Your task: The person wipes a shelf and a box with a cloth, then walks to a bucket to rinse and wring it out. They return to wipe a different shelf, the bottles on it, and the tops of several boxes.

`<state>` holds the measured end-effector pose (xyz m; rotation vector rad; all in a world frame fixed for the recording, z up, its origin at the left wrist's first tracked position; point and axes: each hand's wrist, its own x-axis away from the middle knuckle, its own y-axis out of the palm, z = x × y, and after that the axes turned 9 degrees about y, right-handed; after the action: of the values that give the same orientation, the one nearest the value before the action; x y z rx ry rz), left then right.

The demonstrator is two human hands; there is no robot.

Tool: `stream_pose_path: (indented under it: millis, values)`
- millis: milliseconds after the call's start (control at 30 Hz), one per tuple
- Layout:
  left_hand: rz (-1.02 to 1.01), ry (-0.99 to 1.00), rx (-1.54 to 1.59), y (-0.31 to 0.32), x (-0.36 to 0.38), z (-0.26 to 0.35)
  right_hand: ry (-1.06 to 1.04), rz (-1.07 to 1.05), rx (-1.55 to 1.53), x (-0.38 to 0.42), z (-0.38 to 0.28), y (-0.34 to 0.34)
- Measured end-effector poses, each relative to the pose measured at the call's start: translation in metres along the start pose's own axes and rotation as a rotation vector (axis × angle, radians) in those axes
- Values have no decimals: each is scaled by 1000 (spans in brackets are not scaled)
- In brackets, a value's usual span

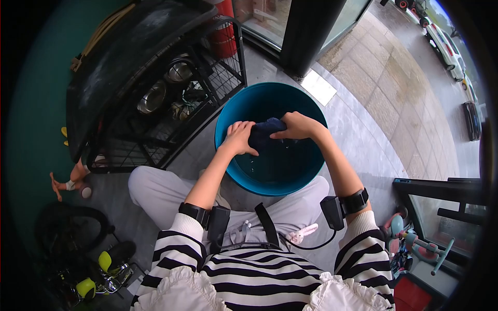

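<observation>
A round blue-green tub (280, 190) stands on the floor before my crossed legs, with water drops falling inside it. Over its middle hangs a wet dark blue cloth (262, 136). My right hand (298, 126) grips the cloth's upper right part, thumb and fingers pressed together on it. At the cloth's left edge is my left hand (240, 138), its fingers spread and its thumb apart, the palm against or close to the cloth.
A black wire cage (171, 103) with metal bowls (152, 98) stands left of the tub. Black door frames are behind and at the right. A small bicycle (106, 267) lies lower left, a child's scooter (415, 243) lower right.
</observation>
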<state>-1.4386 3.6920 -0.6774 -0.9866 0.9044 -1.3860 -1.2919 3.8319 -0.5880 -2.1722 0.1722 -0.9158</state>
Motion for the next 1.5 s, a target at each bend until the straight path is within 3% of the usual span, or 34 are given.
stream_pose_path:
  millis: [67,100,167,300,367,467,500,567,633,700,767,833,1033,1100,1133,1200,1267,1333,1400,1433,1467,1500]
  values:
    - [63,36,457,-7,-8,14,-58,44,80,-3,-12,-1]
    - [54,43,455,-11,-10,21,-52,48,71,-3,-18,-1]
    - [65,38,824,-17,-15,34,-59,47,30,1,-29,-6]
    - [198,22,1030,1,-24,37,-109,113,-72,1,-32,-12]
    - [185,19,974,-1,-24,40,-84,118,-95,5,-31,-15]
    - [388,-108,870,9,-27,35,-56,175,-222,5,-15,-12]
    - [384,-104,871,12,-29,28,-52,178,-225,6,-9,-10]
    - [312,-244,1196,4,-30,22,87,158,-270,8,5,-5]
    - [320,-241,1246,-6,-30,29,118,146,-298,-1,23,13]
    - [303,-447,1591,-15,-30,36,60,161,-535,0,29,28]
    - [287,-482,1656,-11,-32,38,-53,279,-485,-4,28,41]
    - [324,-501,1837,-5,-34,38,-20,259,-469,-4,25,51]
    - [308,-500,1825,-12,-35,43,33,213,-473,-11,27,67]
    - [247,-478,1818,-17,-30,42,-55,520,-406,-16,33,74]
    - [188,-457,1812,-20,-29,43,-56,520,-406,-18,33,75]
    - [200,-418,1823,-15,-31,40,-154,343,-657,-21,32,77]
    - [214,-379,1833,-13,-33,41,-152,308,-720,-22,29,86]
    - [256,-550,1790,-12,-34,42,-150,300,-724,-28,32,91]
    - [202,-564,1791,-3,-35,35,-84,95,-771,-40,40,100]
    - [142,-577,1790,-1,-36,31,-84,94,-770,-37,37,96]
    - [143,-577,1792,-4,-35,29,20,-7,-748,-28,30,88]
    - [8,-527,1813,-7,-35,25,126,-108,-724,-20,24,80]
